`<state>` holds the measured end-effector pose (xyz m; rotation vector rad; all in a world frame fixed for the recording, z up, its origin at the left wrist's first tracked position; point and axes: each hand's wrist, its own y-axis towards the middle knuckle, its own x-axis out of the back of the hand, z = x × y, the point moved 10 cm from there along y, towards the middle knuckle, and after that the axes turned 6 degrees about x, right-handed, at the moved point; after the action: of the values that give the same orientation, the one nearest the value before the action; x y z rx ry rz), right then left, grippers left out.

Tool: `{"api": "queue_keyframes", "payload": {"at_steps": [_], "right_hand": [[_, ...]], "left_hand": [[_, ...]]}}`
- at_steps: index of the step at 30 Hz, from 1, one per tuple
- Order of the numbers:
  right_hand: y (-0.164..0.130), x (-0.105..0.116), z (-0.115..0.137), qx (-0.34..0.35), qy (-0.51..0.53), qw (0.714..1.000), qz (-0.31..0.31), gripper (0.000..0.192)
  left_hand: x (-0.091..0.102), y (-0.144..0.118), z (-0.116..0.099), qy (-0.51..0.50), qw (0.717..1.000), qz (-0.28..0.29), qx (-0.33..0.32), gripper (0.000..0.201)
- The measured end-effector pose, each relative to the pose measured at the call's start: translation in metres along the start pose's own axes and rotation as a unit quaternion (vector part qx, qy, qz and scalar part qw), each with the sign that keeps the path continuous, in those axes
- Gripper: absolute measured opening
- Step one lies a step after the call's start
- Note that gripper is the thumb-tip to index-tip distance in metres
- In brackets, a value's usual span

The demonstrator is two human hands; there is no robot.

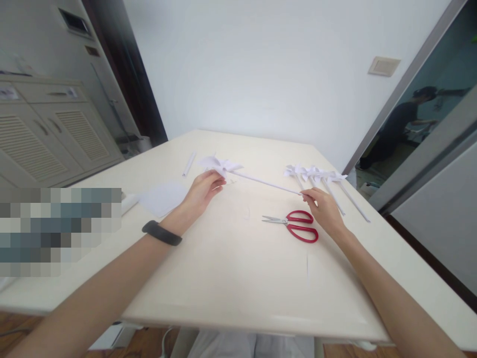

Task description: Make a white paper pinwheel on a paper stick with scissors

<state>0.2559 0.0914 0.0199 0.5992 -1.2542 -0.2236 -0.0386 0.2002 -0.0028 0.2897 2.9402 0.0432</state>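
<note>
A white paper pinwheel point(264, 183) with a long thin stick stretches between my two hands above the table. My left hand point(201, 193), with a black band on the wrist, has its fingers curled at the pinwheel's folded head; its exact grip is partly hidden behind the fingers. Pinched in my right hand point(321, 205) is the far end of the stick. Just left of that hand lie red-handled scissors point(286, 222), blades slightly apart and pointing left. Several more white paper pinwheels point(313, 174) rest side by side on the right, their sticks pointing toward me.
White paper sheets point(160, 198) lie left of my left forearm, and a rolled paper tube point(189, 164) is farther back. Small paper scraps dot the white table point(223, 278). A wall stands behind it; a person point(404, 119) shows in the glass at right.
</note>
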Motion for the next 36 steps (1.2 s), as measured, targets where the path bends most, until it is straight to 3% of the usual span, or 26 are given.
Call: {"api": "queue_keyframes", "payload": {"at_steps": [13,25,36], "right_hand": [[-0.002,-0.002,-0.001,-0.010,-0.005,1.000,0.012,0.017],[-0.003,-0.006,-0.002,-0.014,-0.002,1.000,0.026,0.020],[-0.004,-0.016,-0.016,-0.029,-0.006,0.998,0.050,0.022]], "left_hand": [[-0.001,-0.004,-0.008,-0.030,0.999,-0.026,-0.034,0.028],[-0.001,-0.002,-0.003,-0.021,1.000,-0.018,-0.004,0.030],[-0.002,-0.004,-0.001,0.002,1.000,-0.008,-0.016,0.027]]}}
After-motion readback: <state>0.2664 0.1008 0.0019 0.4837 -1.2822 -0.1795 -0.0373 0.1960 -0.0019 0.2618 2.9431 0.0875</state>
